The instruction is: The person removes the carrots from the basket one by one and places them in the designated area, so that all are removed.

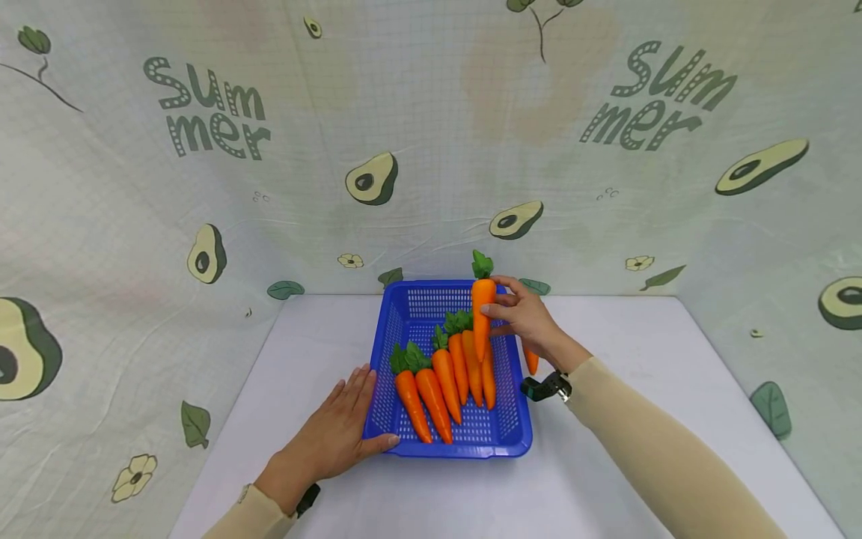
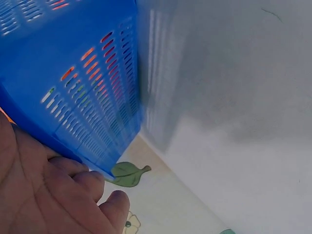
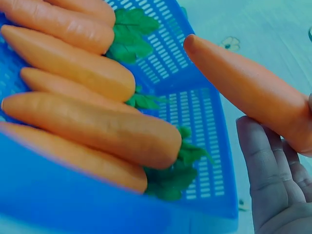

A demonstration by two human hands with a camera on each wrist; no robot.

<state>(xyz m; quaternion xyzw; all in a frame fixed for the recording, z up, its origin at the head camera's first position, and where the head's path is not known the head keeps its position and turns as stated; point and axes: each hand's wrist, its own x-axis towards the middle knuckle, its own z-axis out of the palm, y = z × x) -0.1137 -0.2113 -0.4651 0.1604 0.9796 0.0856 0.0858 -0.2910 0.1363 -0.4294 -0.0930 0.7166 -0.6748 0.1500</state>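
A carrot [image 1: 481, 318] with a leafy green top is pinched in my right hand [image 1: 528, 318], raised above the back right of a blue plastic basket [image 1: 458, 451]. In the right wrist view the held carrot [image 3: 248, 83] points its tip toward the basket, with the right hand's fingers [image 3: 261, 156] beneath its thick end. My left hand [image 1: 337, 430] rests along the basket's left front corner, fingers straight and thumb at the front rim. Several carrots [image 1: 433, 395] lie side by side in the basket, green tops toward the back.
Another carrot [image 1: 531, 361] lies on the white table [image 1: 633, 359] just right of the basket, partly hidden by my right hand and wrist. A cloth [image 1: 431, 112] printed with avocados and lettering hangs behind the table and along its sides.
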